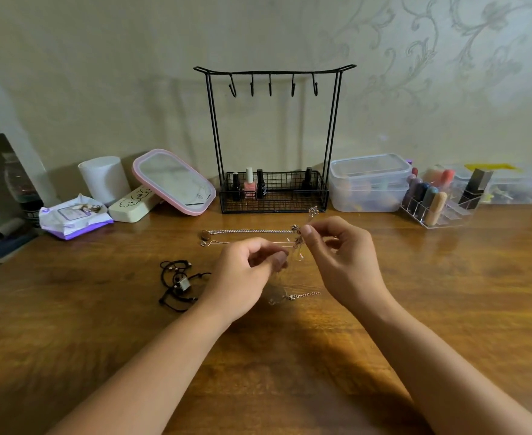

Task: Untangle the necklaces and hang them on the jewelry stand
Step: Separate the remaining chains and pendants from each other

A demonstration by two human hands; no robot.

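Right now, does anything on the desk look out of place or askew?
Little does. The pink mirror tilts back against a cream case. All the hooks on the jewelry stand are bare. A black cord necklace lies bunched on the table; both hands pinch a fine chain.

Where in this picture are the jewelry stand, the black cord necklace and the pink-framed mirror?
jewelry stand (274, 71): head view, on its top bar above the hooks.
black cord necklace (176, 279): head view, on the tangled cords beside the left wrist.
pink-framed mirror (173, 180): head view, on the glass.
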